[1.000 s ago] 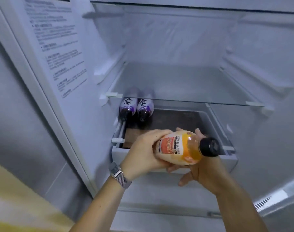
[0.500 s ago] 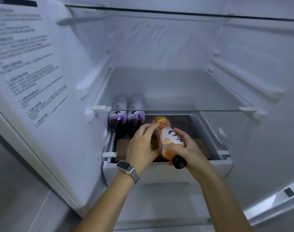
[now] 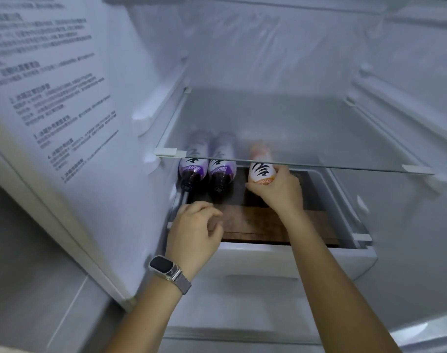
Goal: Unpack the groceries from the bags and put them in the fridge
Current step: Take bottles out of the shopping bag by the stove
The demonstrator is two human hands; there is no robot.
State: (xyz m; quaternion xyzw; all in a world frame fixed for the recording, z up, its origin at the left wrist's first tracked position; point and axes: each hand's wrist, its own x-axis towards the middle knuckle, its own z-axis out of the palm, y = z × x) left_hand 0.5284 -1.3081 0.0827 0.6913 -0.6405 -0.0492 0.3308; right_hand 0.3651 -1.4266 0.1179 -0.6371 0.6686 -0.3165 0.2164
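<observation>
An orange juice bottle point(image 3: 261, 166) lies on its side in the fridge's open drawer point(image 3: 268, 256), pointing inward under the glass shelf point(image 3: 306, 133). My right hand point(image 3: 278, 192) grips its near end and hides the cap. Two purple bottles point(image 3: 207, 169) lie side by side to its left, caps toward me. Over the drawer's front left corner, my left hand point(image 3: 195, 233), with a watch on the wrist, hovers with loosely curled fingers and holds nothing.
The fridge door point(image 3: 51, 98), covered in printed text, stands open on the left. A brown wooden board point(image 3: 263, 222) lines the drawer bottom. The glass shelf above carries nothing. White fridge walls close in on the right.
The orange bottle has gone from both hands at the drawer front to deep in the drawer beside the purple bottles. My left hand has let go and drawn back.
</observation>
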